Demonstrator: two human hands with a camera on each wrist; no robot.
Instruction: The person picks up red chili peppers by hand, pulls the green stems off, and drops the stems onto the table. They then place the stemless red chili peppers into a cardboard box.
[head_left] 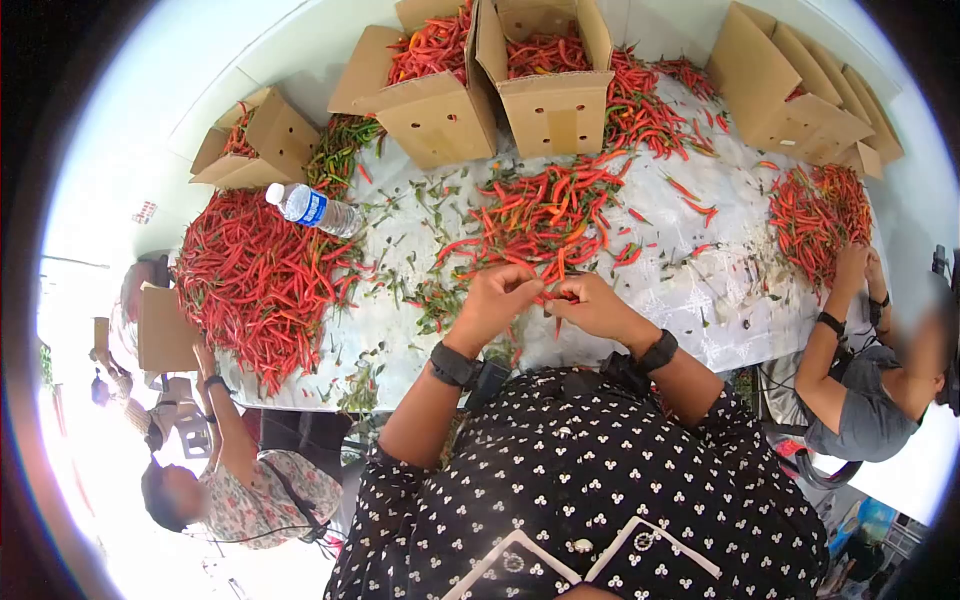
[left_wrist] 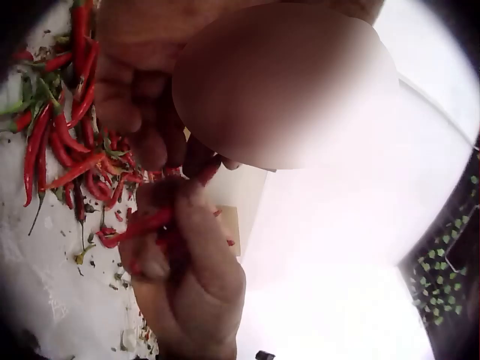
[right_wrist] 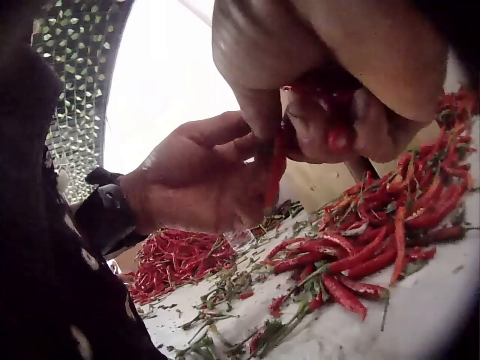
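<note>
Both hands meet over the near side of the table, fingertips close together. My left hand (head_left: 492, 308) pinches a red chili pepper (right_wrist: 277, 174), which hangs down from the fingertips in the right wrist view. My right hand (head_left: 602, 308) has its fingers curled round several red chili peppers (left_wrist: 147, 225), seen in the left wrist view, with thumb and fingertips right at the left hand's. Just beyond the hands lies a loose pile of red and orange chilies (head_left: 550, 212), many with green stems. Plucked stems (head_left: 437, 300) are scattered near the left hand.
A large heap of red chilies (head_left: 262, 285) lies at left, with a water bottle (head_left: 315, 210) on it. Cardboard boxes (head_left: 430, 120) line the back. Another person (head_left: 865, 385) handles a chili pile (head_left: 820, 215) at right; a second person (head_left: 270, 490) is at left.
</note>
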